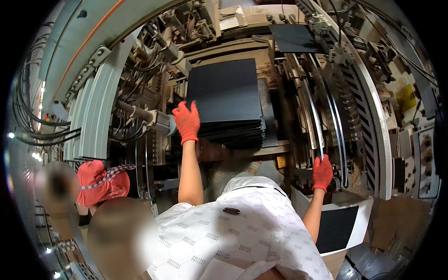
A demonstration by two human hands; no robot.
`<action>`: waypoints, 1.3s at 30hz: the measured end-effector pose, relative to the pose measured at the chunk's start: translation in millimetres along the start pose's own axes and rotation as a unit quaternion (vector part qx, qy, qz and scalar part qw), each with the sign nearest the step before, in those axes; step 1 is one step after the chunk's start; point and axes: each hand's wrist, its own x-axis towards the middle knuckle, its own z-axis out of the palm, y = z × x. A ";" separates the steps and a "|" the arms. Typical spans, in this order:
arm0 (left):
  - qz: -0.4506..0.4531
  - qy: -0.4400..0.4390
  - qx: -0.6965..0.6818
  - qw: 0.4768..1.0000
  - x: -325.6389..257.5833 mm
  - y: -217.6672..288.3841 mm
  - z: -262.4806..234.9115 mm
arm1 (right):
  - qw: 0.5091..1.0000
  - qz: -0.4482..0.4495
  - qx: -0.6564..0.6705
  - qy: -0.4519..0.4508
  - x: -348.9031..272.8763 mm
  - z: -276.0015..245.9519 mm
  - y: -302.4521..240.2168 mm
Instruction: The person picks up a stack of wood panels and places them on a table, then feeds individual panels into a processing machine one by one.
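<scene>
A tall stack of thin black sheets (224,91) rests in the middle of the machine, its near edges slightly uneven. My left hand (187,122), in a red glove, is at the left edge of the stack with its fingers apart; its fingertips are beside the near-left part of the top sheet, and I cannot tell whether they touch it. To the right, my right hand (322,172), also red-gloved, has curled fingers at the near end of long shiny metal rails (332,119). Whatever lies inside those fingers is hidden.
Another black sheet (296,38) lies at the far right of the machine. Near my right forearm stands a white-edged box with a black panel (338,227). A person in a red cap (102,183) is at the left. Pale slats (100,112) and cables flank the left side.
</scene>
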 end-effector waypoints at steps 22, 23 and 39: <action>0.030 -0.203 -0.390 0.898 -98.7 -25.3 -71.4 | 0.997 0.037 0.068 0.005 3.4 -2.9 5.3; -0.086 -0.269 -0.491 0.824 -99.1 -19.2 -61.8 | 0.996 0.045 0.071 -0.002 1.6 -6.1 7.4; -0.217 -0.524 -0.631 0.529 -208.8 206.4 103.1 | 0.995 0.020 0.097 0.005 3.7 -3.4 12.7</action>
